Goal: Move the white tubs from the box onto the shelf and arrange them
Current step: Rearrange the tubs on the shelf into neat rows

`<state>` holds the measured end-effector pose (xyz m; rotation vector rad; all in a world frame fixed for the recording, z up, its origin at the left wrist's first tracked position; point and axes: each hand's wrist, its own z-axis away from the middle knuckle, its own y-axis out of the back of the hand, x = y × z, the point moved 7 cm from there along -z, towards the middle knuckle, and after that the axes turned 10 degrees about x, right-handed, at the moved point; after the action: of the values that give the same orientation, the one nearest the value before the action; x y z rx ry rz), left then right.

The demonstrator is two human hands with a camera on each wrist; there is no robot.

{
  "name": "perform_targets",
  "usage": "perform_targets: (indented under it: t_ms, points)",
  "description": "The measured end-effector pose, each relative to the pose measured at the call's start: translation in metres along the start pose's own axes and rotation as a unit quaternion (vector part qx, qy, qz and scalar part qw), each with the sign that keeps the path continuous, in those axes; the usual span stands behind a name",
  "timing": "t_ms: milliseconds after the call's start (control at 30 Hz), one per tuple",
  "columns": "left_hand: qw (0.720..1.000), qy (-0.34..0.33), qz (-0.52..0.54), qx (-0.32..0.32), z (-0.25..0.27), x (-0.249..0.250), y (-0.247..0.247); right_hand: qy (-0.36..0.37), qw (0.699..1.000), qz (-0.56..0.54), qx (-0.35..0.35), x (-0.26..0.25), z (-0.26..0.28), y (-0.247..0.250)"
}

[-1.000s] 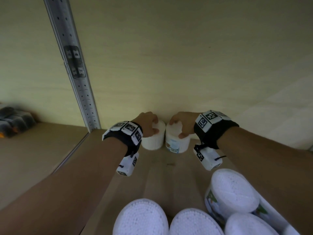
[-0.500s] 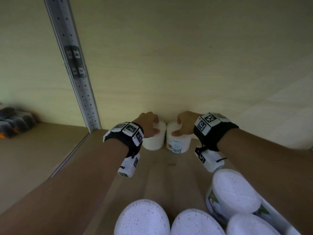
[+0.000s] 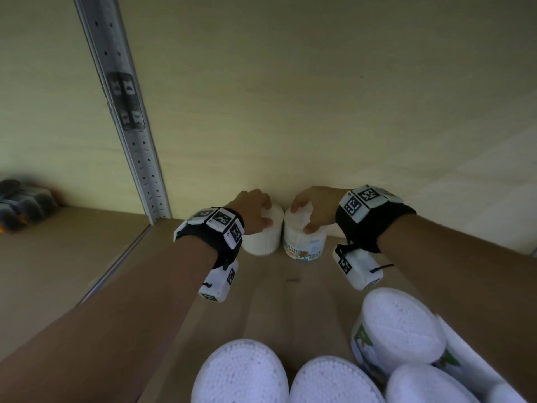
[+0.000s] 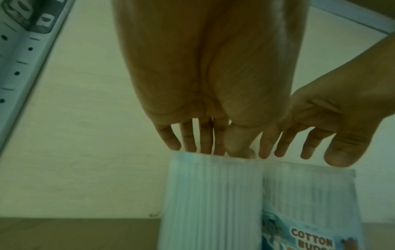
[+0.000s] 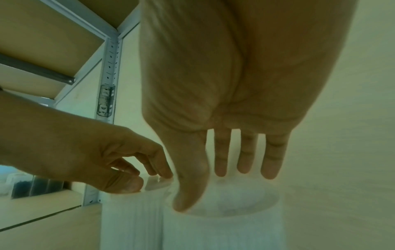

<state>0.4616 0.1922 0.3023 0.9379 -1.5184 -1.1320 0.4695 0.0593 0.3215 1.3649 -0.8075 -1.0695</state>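
Observation:
Two white tubs stand side by side on the shelf board (image 3: 290, 301), right against the back wall. My left hand (image 3: 255, 210) grips the plain ribbed left tub (image 3: 263, 237) from above, thumb on the near rim and fingers over the far rim. My right hand (image 3: 311, 207) holds the labelled right tub (image 3: 305, 242) by its lid in the same way. The left wrist view shows the left hand (image 4: 213, 148) on the left tub (image 4: 211, 203), which touches the right tub (image 4: 310, 203). In the right wrist view my right hand (image 5: 224, 177) spans the right tub's lid (image 5: 224, 228).
Several more white tubs (image 3: 398, 324) crowd the bottom of the head view, close to me. A perforated metal upright (image 3: 128, 126) stands at the left of this bay. Dark packages (image 3: 23, 205) sit on the neighbouring shelf beyond it.
Both tubs stay where they were at the back wall. My right thumb shifted slightly on its lid; the left hand has barely moved.

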Motion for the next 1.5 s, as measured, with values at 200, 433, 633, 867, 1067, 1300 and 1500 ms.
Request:
perform_targets:
  t_ms: [200,433,633,867,1067,1300,1500]
  points:
    - [1.000,-0.001,-0.007,-0.007,-0.001,0.001,0.000,-0.058,0.997,0.019,0.042,0.015,-0.009,-0.006]
    - [1.000,-0.001,-0.007,-0.007,-0.002,0.000,-0.001,-0.052,0.997,0.037,0.036,0.015,-0.010,-0.009]
    - [1.000,-0.001,-0.005,-0.006,-0.001,0.000,0.000,-0.006,0.999,0.036,0.024,0.012,-0.008,-0.008]
    - [1.000,0.001,-0.002,-0.006,0.000,0.001,-0.001,0.020,0.999,0.043,-0.003,0.008,-0.010,-0.005]
    - [1.000,0.003,0.004,-0.003,0.000,0.001,0.000,-0.006,0.999,0.031,0.028,0.014,-0.016,-0.006]
    - [1.000,0.002,-0.001,-0.002,0.000,0.002,-0.001,-0.019,0.997,0.077,0.024,0.015,-0.023,-0.015]
    - [1.000,0.002,-0.002,-0.009,0.000,0.001,-0.001,-0.018,0.992,0.120,0.025,0.020,-0.029,-0.019]
